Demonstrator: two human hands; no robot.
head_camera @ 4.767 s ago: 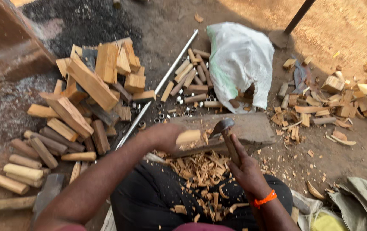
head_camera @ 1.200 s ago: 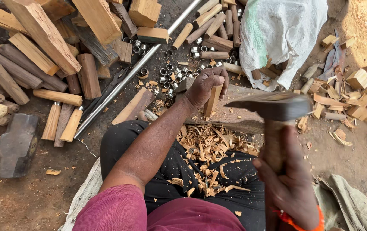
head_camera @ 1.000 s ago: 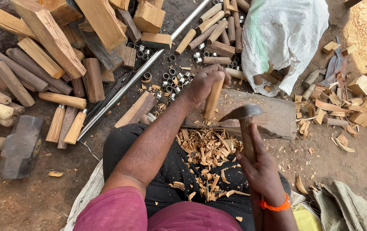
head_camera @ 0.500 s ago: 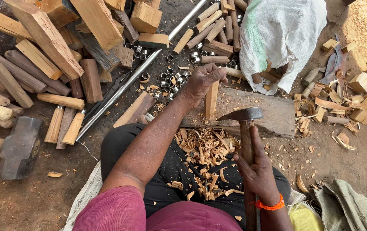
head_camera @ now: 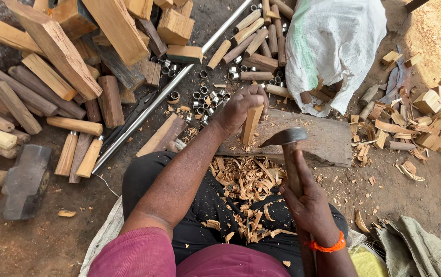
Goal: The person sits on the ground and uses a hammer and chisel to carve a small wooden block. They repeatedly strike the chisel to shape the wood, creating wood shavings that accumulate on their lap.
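Dirt ground (head_camera: 426, 195), wood shavings (head_camera: 246, 179), chopping block (head_camera: 323, 141) beneath upright wooden peg (head_camera: 251, 125).

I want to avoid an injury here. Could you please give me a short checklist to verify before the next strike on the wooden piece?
1. Left hand grips the wooden piece at its top: ok.
2. Piece stands upright on the chopping block: ok.
3. Right hand is closed around the adze handle: ok.
4. Left fingers are away from the blade: not ok, they are close beside it.
5. Blade sharpness: cannot tell.
6. Lap free of shavings: not ok.
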